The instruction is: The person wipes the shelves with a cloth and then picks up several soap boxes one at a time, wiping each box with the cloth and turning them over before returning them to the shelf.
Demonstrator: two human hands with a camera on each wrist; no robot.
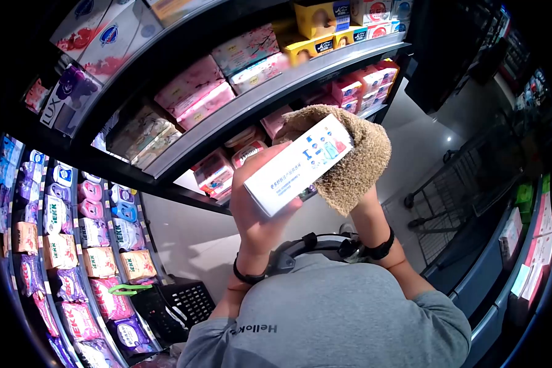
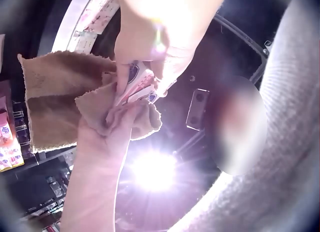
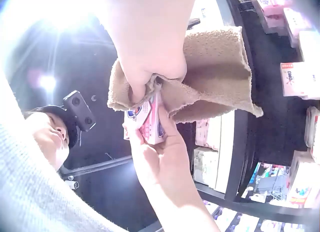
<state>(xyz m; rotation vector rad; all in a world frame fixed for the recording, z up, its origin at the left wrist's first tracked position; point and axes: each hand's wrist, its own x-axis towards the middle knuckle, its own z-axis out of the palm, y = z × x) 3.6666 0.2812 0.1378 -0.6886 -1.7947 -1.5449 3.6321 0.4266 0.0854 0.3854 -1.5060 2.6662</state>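
Here the left hand (image 1: pixel 254 211) grips a box (image 1: pixel 299 165); the right hand (image 3: pixel 152 62), brown cloth (image 1: pixel 363 153).

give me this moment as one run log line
left hand: grips box | right hand: grips brown cloth | contact: cloth against box | nearby: stocked shelves

One handheld box (image 1: pixel 299 165) (one cloth (image 1: pixel 363 156))

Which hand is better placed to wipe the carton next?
Probably the right hand: it already grips the tan cloth, which lies against the white-sided carton. The left hand is holding the carton, so it seems better placed to steady it.
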